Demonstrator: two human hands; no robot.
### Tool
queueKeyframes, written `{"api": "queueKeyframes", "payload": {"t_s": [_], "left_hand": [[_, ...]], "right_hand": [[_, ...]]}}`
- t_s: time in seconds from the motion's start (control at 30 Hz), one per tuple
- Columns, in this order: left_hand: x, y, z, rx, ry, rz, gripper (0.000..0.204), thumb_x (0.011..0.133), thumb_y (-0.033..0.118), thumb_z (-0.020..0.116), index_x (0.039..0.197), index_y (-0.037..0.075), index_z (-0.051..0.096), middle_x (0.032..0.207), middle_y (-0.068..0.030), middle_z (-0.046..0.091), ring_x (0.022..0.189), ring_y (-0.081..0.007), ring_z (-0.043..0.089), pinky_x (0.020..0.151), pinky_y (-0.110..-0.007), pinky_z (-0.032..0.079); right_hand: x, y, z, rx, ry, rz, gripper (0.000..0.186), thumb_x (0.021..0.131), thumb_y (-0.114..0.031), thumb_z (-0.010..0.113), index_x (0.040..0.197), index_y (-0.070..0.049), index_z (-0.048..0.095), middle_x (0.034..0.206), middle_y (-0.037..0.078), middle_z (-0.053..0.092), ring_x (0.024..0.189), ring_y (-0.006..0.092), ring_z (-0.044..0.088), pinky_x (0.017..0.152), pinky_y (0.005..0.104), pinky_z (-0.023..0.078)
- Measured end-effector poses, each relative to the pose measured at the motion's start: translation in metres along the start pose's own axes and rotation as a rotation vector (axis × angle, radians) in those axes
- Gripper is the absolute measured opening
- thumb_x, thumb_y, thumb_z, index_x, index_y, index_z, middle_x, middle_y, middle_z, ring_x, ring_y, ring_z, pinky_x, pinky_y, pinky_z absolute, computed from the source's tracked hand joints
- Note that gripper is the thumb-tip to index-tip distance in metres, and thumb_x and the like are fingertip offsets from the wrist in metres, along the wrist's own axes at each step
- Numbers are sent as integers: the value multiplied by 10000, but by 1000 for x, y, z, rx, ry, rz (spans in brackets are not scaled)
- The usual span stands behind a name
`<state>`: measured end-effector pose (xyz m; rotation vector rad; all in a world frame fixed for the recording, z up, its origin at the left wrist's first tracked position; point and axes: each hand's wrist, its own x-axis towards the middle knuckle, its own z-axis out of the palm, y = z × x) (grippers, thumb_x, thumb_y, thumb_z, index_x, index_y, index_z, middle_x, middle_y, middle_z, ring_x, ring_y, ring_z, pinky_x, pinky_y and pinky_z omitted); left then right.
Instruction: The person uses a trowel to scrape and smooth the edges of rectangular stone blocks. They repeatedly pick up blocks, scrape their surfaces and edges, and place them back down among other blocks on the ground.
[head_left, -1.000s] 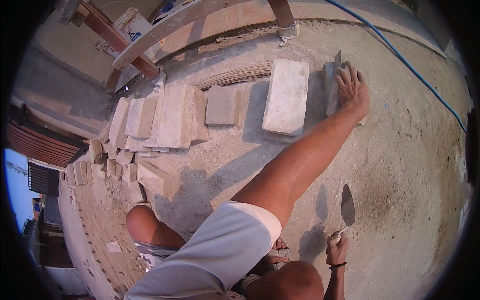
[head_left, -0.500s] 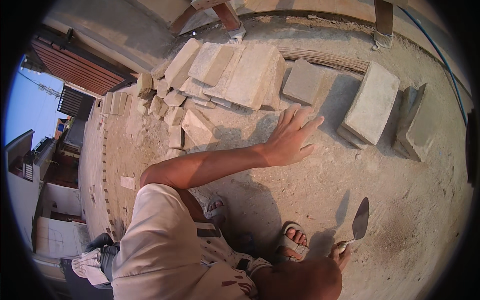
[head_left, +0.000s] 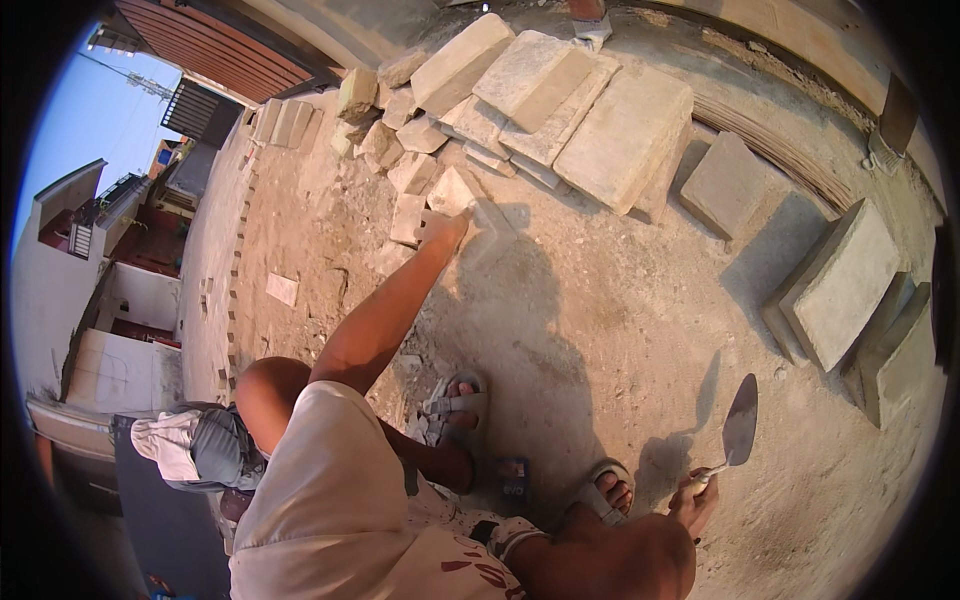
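My left hand (head_left: 441, 236) reaches out to the loose rubble and closes on the edge of a broken block piece (head_left: 457, 190); its fingertips are partly hidden. This pale piece lies against smaller chunks (head_left: 411, 172) at the near end of the block pile. In my right hand (head_left: 692, 503), low on the right, is the handle of a trowel (head_left: 740, 420). The trowel's pointed metal blade stands up above the sandy ground, and its shadow falls beside it.
A stack of pale blocks (head_left: 625, 135) stands beyond my left hand. To the right are a flat grey block (head_left: 724, 186), leaning blocks (head_left: 838, 285) and a bundle of thin rods (head_left: 770, 150). A small dark blue packet (head_left: 514, 478) lies between my sandalled feet.
My left hand has moved left, from open above the ground near the grey block to the broken piece. The view has turned and shifted; the trowel stays in my right hand.
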<state>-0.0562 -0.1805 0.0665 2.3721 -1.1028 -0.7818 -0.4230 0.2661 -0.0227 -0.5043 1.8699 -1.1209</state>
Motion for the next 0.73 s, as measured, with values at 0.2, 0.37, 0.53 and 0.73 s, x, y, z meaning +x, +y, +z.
{"api": "queueKeyframes", "payload": {"t_s": [0.2,0.37,0.53,0.73], "left_hand": [[14,-44,67,61,42,-141,1290,658,631,810,1522,-30,118,1432,-326,398,1322,-442,430,1071,-465,411],[28,-63,50,80,153,-103,1213,661,556,820,1516,-10,172,1410,-336,414,1306,-401,460,1049,-463,429],[-16,-45,-25,-135,-96,61,957,717,382,791,1432,-44,319,1283,-289,488,1138,-331,547,882,-438,486],[-80,11,-122,746,-515,171,929,770,405,723,1447,-53,281,1192,-236,571,1101,-235,573,941,-341,465]], "right_hand": [[8,-10,8,-52,-50,12,197,863,-185,592,920,-2,546,614,32,516,472,97,469,418,275,355],[6,-9,23,56,-103,-5,220,873,-204,603,924,3,546,625,42,530,489,102,485,436,276,370],[7,16,13,-62,-79,-98,254,890,-227,603,911,19,545,635,65,540,522,134,510,465,315,403],[7,14,24,-35,-160,-128,248,889,-219,605,915,24,561,663,88,575,549,159,529,496,327,429]]}}
